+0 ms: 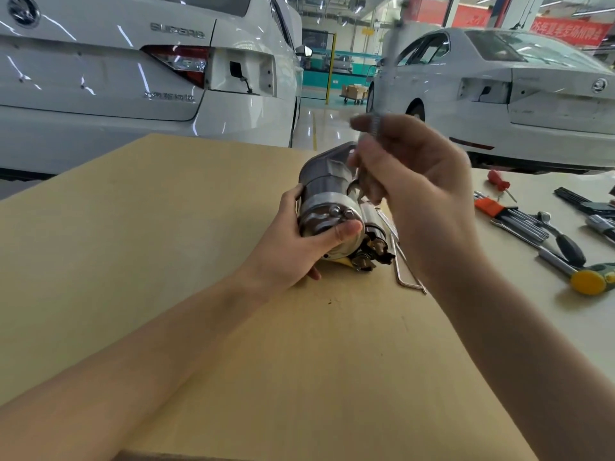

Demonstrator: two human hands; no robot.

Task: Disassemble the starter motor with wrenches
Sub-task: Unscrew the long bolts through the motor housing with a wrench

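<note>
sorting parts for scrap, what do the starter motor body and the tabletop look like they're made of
Starter motor: looks like bare metal, a dull grey body with a brighter, shiny band near the end. Tabletop: matte tan board, probably wood or fibreboard; no clear grain shows.

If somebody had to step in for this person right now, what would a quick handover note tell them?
Left hand: grips the end cap of the starter motor, which lies on its side on the wooden table.
Right hand: raised above the motor, pinching a long thin metal rod that points upward; it is motion-blurred, so what it is exactly I cannot tell.
Nearby: bent hex keys lie just right of the motor; more tools, including a yellow-headed hammer, sit further right.
Done: hard to say from this view.
Left: the motor housing looks assembled, with its end cap on, so most of the disassembly remains.
</note>
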